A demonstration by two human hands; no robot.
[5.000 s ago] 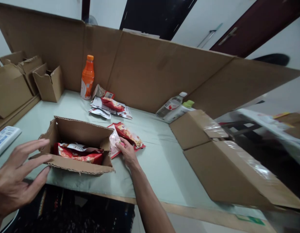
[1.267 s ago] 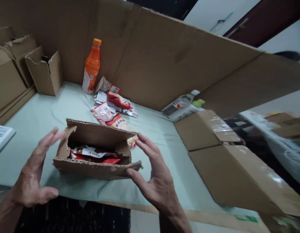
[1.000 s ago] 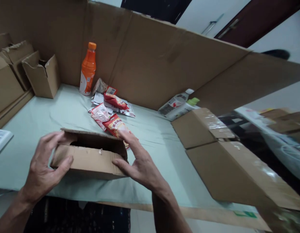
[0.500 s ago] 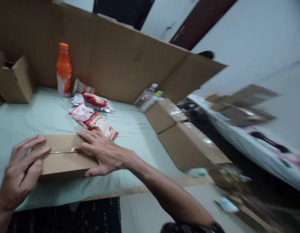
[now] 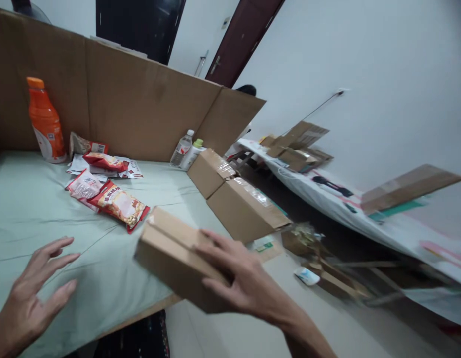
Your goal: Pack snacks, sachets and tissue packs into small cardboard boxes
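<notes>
A closed cardboard box (image 5: 178,253) is gripped at its right end by my right hand (image 5: 238,273), tilted over the table's front edge and slightly blurred. My left hand (image 5: 37,293) is over the cloth at the left, fingers apart, holding nothing. Beyond the hands lie red and white snack packets (image 5: 120,204), several of them in a loose pile. An orange bottle (image 5: 47,122) stands upright behind them at the left. The underside of the held box and some right fingertips are hidden.
Two cardboard boxes (image 5: 249,209) sit along the table's right edge, with a clear plastic bottle (image 5: 182,148) behind them. A tall cardboard panel (image 5: 141,99) borders the back. Across the floor, a white-covered table (image 5: 297,186) carries opened cartons.
My right hand has lifted the box and carried it right, turning it. My left hand has let go of the box. The camera view has swung to the right.
</notes>
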